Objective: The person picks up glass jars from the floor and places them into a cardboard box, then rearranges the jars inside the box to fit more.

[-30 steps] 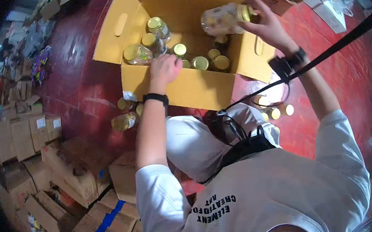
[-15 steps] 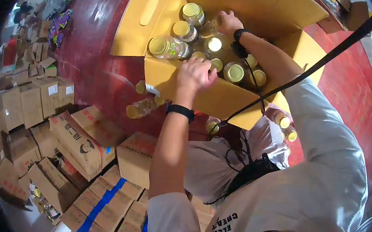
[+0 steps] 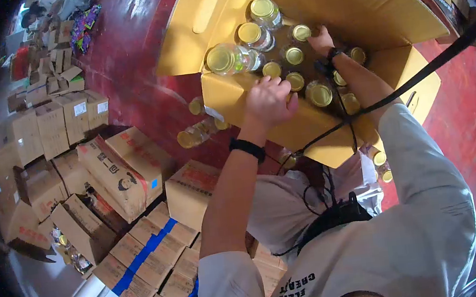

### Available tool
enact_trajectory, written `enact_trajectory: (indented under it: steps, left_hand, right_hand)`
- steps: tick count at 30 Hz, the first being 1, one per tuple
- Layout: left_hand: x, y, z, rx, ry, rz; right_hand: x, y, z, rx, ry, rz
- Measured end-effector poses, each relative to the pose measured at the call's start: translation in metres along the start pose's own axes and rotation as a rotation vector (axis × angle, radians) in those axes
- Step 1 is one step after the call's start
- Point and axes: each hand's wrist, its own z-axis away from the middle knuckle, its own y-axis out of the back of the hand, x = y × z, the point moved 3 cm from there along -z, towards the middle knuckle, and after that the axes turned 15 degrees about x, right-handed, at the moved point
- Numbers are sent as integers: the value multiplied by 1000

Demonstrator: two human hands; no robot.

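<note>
A large yellow cardboard box [image 3: 293,120] stands in front of me with its flaps spread, holding several clear jars with gold lids. My left hand [image 3: 269,101] is curled over the box's near wall, gripping its edge. Inside the box, my right hand [image 3: 321,41] has its fingers bent against the side of a clear jar [image 3: 301,33]; its fingertips are partly hidden. At the left corner a jar [image 3: 228,59] leans on its side, beside an upright jar [image 3: 256,35]. Another jar [image 3: 319,93] stands near the front wall.
On the red floor [image 3: 130,61], loose jars [image 3: 196,133] lie left of the box, and more jars [image 3: 382,165] are at its right near corner. Brown cartons [image 3: 116,176] and small boxes with blue tape [image 3: 145,257] fill the left. A black strap [image 3: 416,77] crosses at right.
The view has shifted, so the box appears further right. My right hand has moved off the top of a jar to its right side, uncovering the lid. My left hand stays on the box edge.
</note>
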Motion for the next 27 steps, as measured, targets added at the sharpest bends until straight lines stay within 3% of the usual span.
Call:
enact_trajectory:
  steps: [5, 6, 8, 9, 11, 12, 15, 18, 19, 21, 24, 25, 27]
  left_hand:
    - [0, -1, -1, -40, 9, -12]
    - [0, -1, 0, -21, -1, -15]
    - [0, -1, 1, 1, -3, -9]
    - [1, 0, 1, 29, -9, -3]
    - [1, -1, 0, 22, -5, 3]
    - [1, -1, 0, 16, -5, 7]
    - [2, 0, -1, -1, -3, -4]
    - [2, 1, -1, -7, -6, -10]
    - [1, 0, -1, -7, -10, -10]
    - [2, -1, 0, 3, -3, -19]
    - [3, 0, -1, -16, -2, -30]
    - [3, 1, -2, -13, -7, -29]
    - [3, 1, -2, -11, -1, -4]
  right_hand:
    - [71, -49, -21, -519, -80, -149]
    - [61, -49, -19, -422, 211, -56]
    - [47, -48, -14, -327, 497, 37]
    - [40, -50, -16, -331, 726, -18]
    - [37, -53, -16, -332, 953, -76]
    - [12, -40, -9, -262, 950, 28]
    - [3, -52, -12, -368, 621, -99]
    - [-2, -49, -10, -254, 745, 3]
    - [1, -50, -11, -393, 510, -167]
    - [8, -52, -10, -524, 265, -330]
    - [25, -74, -19, -376, 487, -238]
    - [29, -83, -23, -425, 289, -217]
    - [34, -84, -26, -466, 94, -197]
